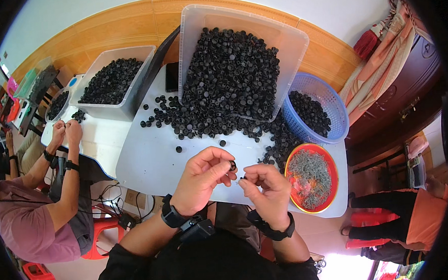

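My left hand (203, 179) pinches a small round black cap (233, 165) between thumb and fingertips, above the table's front edge. Close beside it, my right hand (270, 192) has thumb and forefinger closed on a tiny dark piece (243, 178), too small to name. The two hands are slightly apart. Beyond them, a heap of similar black caps (230, 73) spills from a tilted clear plastic bin (190, 20) onto the white table (148, 149). To the right of my right hand stands a red bowl (335, 187) of thin grey metal pieces (312, 173).
A blue perforated basket (339, 103) with black caps stands behind the bowl. A dark phone-like slab (172, 77) lies left of the bin. At left, a co-worker's hands (66, 130) work near another clear bin (126, 109). Another person (420, 216) is at far right.
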A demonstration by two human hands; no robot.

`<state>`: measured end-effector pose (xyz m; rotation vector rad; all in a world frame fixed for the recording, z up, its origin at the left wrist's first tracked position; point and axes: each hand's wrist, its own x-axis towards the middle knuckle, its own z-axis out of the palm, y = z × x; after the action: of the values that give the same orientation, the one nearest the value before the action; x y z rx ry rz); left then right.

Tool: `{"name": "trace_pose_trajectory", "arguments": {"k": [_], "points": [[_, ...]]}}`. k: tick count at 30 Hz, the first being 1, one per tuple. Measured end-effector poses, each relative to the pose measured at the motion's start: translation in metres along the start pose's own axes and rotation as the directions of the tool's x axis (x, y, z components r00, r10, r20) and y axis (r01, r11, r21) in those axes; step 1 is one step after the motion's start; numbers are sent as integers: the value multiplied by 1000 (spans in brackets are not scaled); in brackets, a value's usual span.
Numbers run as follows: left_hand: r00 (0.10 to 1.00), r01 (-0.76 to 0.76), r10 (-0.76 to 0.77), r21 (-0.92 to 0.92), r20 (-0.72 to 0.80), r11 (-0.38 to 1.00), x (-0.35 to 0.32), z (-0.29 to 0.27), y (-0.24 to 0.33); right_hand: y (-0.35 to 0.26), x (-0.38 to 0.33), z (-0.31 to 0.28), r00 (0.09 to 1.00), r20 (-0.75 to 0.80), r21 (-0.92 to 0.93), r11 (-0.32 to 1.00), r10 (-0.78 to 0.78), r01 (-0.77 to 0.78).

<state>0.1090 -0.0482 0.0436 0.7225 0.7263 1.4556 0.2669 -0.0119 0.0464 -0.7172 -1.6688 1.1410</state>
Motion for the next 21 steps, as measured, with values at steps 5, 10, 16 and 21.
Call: {"name": "trace_pose_trajectory", "arguments": {"k": [5,10,16,21], "points": [[994,73,-51,-242,99,967,-4,0,0,-6,-2,-13,991,82,292,949,103,-123],[988,107,-63,-325,143,940,-6,1,-5,-16,-4,-15,991,69,387,912,116,-134],[980,171,-103,-461,169,871,-10,10,-3,-31,-8,-21,991,52,379,916,122,-133],[976,201,-123,-510,182,836,-10,18,-2,-40,-10,-30,993,16,354,928,119,-117]]}}
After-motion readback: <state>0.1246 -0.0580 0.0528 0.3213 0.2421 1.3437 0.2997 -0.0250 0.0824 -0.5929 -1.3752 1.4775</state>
